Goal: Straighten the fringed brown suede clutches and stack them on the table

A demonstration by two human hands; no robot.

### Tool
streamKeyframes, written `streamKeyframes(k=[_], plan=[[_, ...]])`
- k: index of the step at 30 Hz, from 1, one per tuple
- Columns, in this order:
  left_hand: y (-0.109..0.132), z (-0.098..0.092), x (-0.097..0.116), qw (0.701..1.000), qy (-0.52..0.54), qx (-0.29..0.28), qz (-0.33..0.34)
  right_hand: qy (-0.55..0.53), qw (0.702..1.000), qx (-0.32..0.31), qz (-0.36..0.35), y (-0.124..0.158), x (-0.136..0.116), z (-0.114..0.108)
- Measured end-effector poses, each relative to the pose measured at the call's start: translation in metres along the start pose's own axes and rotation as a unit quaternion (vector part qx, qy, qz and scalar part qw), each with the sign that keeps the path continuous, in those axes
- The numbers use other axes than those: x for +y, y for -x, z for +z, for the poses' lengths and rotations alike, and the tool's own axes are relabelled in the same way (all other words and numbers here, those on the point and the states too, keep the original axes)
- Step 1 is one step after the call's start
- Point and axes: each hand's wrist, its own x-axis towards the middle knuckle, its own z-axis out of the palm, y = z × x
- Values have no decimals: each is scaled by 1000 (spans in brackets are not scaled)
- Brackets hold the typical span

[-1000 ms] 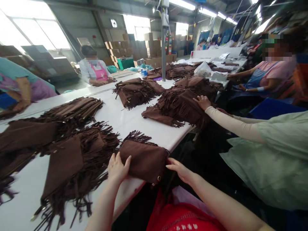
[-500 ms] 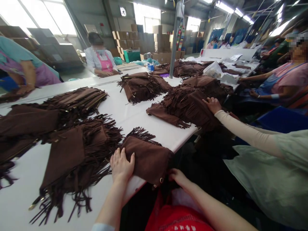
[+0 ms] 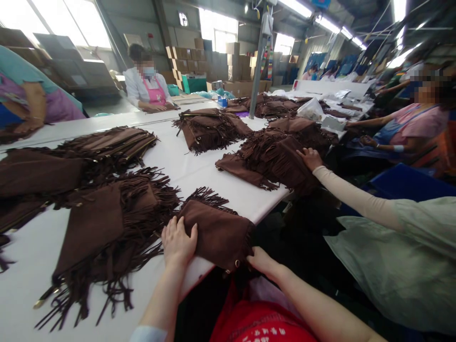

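Observation:
A brown fringed bag [image 3: 215, 232] lies at the near edge of the white table, its right end jutting over the edge. My left hand [image 3: 178, 241] rests flat on the bag's left side, thumb apart from the fingers. At the right end, by a small metal ring, my right hand [image 3: 262, 260] pinches the bag's fringed edge; its fingertips are partly hidden. Just left of my left hand lies another fringed bag [image 3: 94, 228], its tassels spread over the table.
More brown bags are piled on the table [image 3: 185, 178] at left [image 3: 107, 147], centre [image 3: 210, 128] and right [image 3: 278, 152]. A co-worker's hand [image 3: 309, 158] touches the right pile. A metal post [image 3: 257, 71] stands mid-table. Other people sit around.
My right hand has come in against the bag's right edge, and fringe there shows more. My left hand stays on the bag. The whole view has shifted slightly.

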Motion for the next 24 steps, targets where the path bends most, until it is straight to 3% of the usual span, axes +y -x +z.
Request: streamKeyframes(k=[5,12,17,19,21,24], plan=[[1,1,-2,1000,-3,2,6,150,989,13,-12,-7,21,-9],[1,3,-3,1000,-2,2,6,262,959,74,-73,-11,16,-32],[1,-1,0,1000,-2,-7,0,303,947,76,-72,-8,18,-34],[1,-2,0,1000,-1,-8,0,246,964,48,-93,-2,8,-33],[1,-2,0,1000,-1,-6,1,111,982,-36,-150,7,-9,-31],[1,-2,0,1000,-4,-5,-1,-87,959,-205,-176,22,-35,-26]])
